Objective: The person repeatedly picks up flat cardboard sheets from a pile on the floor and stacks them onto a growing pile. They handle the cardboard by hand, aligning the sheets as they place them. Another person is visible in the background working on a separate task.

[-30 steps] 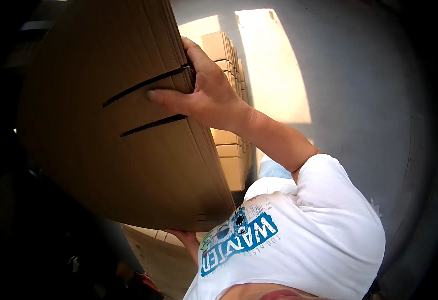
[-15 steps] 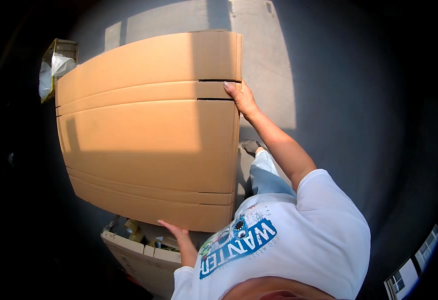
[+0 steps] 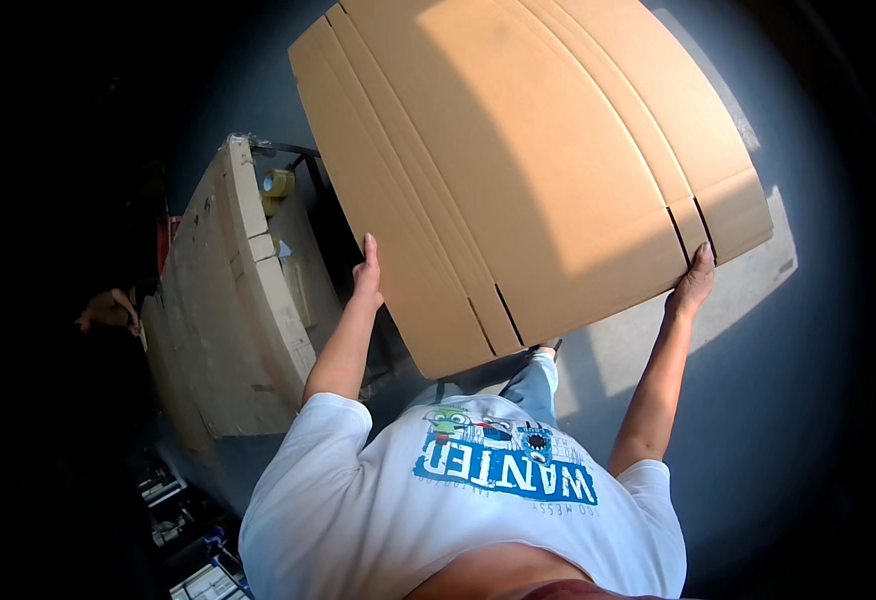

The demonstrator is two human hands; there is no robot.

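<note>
A large flat sheet of brown corrugated cardboard (image 3: 518, 180), creased and slotted like a folded box, is held up in front of me. My left hand (image 3: 368, 272) grips its left edge, with the thumb on the upper face and the fingers hidden underneath. At the near right edge, beside two dark slots, my right hand (image 3: 696, 285) is closed on the sheet, thumb on top. The sheet's far end runs out of the picture. Sunlight and shadow fall across its face.
To my left stands a table (image 3: 223, 300) with a cardboard-clad side. Rolls of tape (image 3: 277, 183) lie along its inner edge. A dim skin-coloured shape (image 3: 110, 308), perhaps a person's hand, shows beyond. Dark shelving with small items (image 3: 163, 485) stands lower left. Sunlit grey floor (image 3: 648, 350) lies ahead.
The cardboard sheet has turned clockwise in view, its slotted edge now towards me. The table has shifted from the bottom to the left side. Both hands keep hold.
</note>
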